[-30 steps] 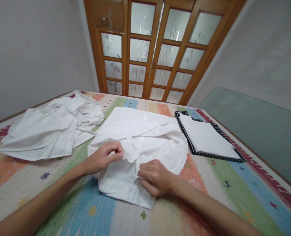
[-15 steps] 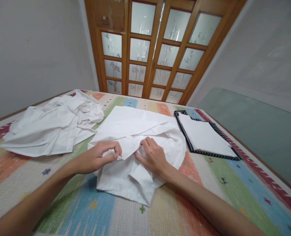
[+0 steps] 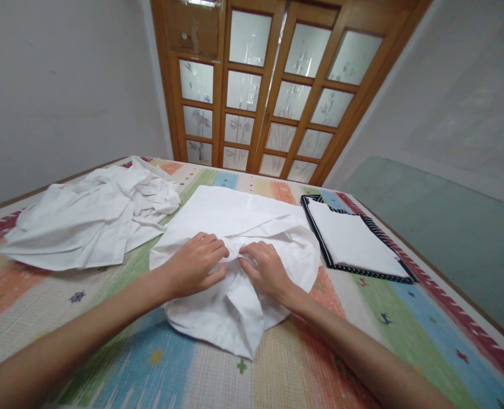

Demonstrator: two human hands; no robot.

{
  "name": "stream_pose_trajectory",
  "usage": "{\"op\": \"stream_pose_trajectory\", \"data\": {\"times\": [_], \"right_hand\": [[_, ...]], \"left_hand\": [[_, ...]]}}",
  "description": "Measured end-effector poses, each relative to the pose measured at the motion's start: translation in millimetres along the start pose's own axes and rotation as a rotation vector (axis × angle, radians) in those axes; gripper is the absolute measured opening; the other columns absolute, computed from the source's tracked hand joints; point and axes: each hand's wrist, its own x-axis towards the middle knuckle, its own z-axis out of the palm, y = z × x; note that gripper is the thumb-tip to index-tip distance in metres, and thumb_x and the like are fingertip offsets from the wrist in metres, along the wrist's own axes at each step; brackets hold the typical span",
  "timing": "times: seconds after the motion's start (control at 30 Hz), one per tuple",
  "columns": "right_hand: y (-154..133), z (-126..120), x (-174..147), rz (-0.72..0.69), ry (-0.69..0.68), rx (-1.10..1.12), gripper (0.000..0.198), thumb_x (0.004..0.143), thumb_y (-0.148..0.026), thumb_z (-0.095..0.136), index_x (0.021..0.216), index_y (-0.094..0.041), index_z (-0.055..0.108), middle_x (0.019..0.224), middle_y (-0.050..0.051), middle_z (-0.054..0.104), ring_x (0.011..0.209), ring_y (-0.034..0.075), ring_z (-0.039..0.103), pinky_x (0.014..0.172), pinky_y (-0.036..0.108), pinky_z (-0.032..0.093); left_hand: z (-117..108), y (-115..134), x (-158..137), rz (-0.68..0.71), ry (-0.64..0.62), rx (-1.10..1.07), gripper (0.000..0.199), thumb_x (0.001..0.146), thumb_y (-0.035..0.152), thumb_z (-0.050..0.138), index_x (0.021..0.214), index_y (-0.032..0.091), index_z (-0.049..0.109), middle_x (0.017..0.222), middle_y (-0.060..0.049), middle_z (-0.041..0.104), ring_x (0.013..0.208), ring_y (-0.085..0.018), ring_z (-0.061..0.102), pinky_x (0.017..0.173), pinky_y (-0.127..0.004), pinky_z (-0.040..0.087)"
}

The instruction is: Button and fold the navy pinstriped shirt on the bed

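The cloth (image 3: 235, 284) lies on the tabletop (image 3: 137, 358), right in front of the person. It is white and full of folds. Its far end is wide and flat, and its near end comes down to a corner that points back at the person. So it runs away from the body, with no clear straight long side.

Both hands meet at its middle, close together, with just a small gap between the fingertips. Neither looks clearly nearer to that spot. The right hand (image 3: 267, 270) seems to pinch a fold between thumb and fingers. The left hand (image 3: 198, 266) has bent fingers on the cloth, but I cannot tell if it grips.

The tabletop has bright stripes with little stars and animals. A messy white pile (image 3: 85, 221) sits to the left, and a flat stack (image 3: 354, 236), white over black, is near the cloth on the right. Past the far edge are brown doors (image 3: 258, 113) with glass panes. Pale walls (image 3: 68, 85) stand on both sides.
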Motion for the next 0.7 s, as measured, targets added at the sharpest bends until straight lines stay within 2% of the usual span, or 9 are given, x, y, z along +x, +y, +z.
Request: {"op": "stream_pose_trajectory", "data": {"times": [0.07,0.13,0.3,0.4,0.5,0.6,0.7], "right_hand": [[0,0,2,-0.001,-0.01,0.022,0.011,0.088,-0.017,0.056,0.095,-0.021,0.063,0.09,0.005,0.067,0.088,0.021,0.055,0.08,0.036,0.035],[1,1,3,-0.015,-0.026,0.025,0.013,0.088,-0.015,0.054,0.096,-0.021,0.063,0.09,0.004,0.067,0.088,0.021,0.055,0.079,0.035,0.034],[5,4,3,-0.068,-0.054,0.03,0.017,0.089,-0.012,0.052,0.095,-0.021,0.065,0.086,0.003,0.068,0.084,0.02,0.054,0.077,0.035,0.033],[10,9,3,-0.061,-0.083,0.085,0.018,0.09,-0.012,0.051,0.092,-0.022,0.066,0.083,0.002,0.068,0.083,0.019,0.056,0.077,0.034,0.033],[15,17,3,0.011,-0.08,0.206,0.017,0.088,-0.012,0.052,0.092,-0.02,0.066,0.086,0.002,0.068,0.084,0.018,0.057,0.078,0.033,0.037],[18,25,2,0.076,-0.071,0.334,0.017,0.089,-0.012,0.05,0.09,-0.019,0.065,0.088,0.003,0.067,0.084,0.017,0.057,0.077,0.032,0.04],[19,30,-2,0.104,-0.056,0.37,0.017,0.091,-0.013,0.048,0.089,-0.019,0.063,0.085,0.003,0.066,0.084,0.018,0.056,0.079,0.033,0.04]], "left_hand": [[9,2,9,0.021,-0.04,-0.011,0.016,0.089,0.029,0.051,0.091,0.016,0.06,0.089,-0.009,0.063,0.085,-0.024,0.057,0.082,-0.038,0.041],[18,0,15,-0.005,-0.064,-0.072,0.014,0.091,0.024,0.049,0.087,0.016,0.06,0.085,-0.008,0.063,0.08,-0.022,0.058,0.078,-0.034,0.042],[26,-12,19,-0.134,-0.079,-0.394,0.014,0.086,0.015,0.05,0.078,0.017,0.061,0.076,-0.004,0.065,0.072,-0.017,0.058,0.068,-0.026,0.039],[29,-19,16,-0.179,-0.096,-0.602,0.015,0.085,0.022,0.052,0.075,0.017,0.062,0.07,-0.001,0.064,0.066,-0.014,0.055,0.064,-0.024,0.038],[38,-25,14,-0.259,-0.105,-0.77,0.025,0.086,0.035,0.051,0.074,0.016,0.062,0.067,0.001,0.06,0.063,-0.013,0.052,0.06,-0.022,0.036],[50,-27,14,-0.368,-0.077,-0.872,0.032,0.085,0.042,0.051,0.075,0.015,0.064,0.069,0.0,0.059,0.064,-0.013,0.05,0.059,-0.023,0.037],[58,-24,15,-0.418,-0.04,-0.937,0.031,0.084,0.042,0.053,0.076,0.014,0.066,0.069,0.0,0.058,0.065,-0.013,0.049,0.06,-0.023,0.037]]}}
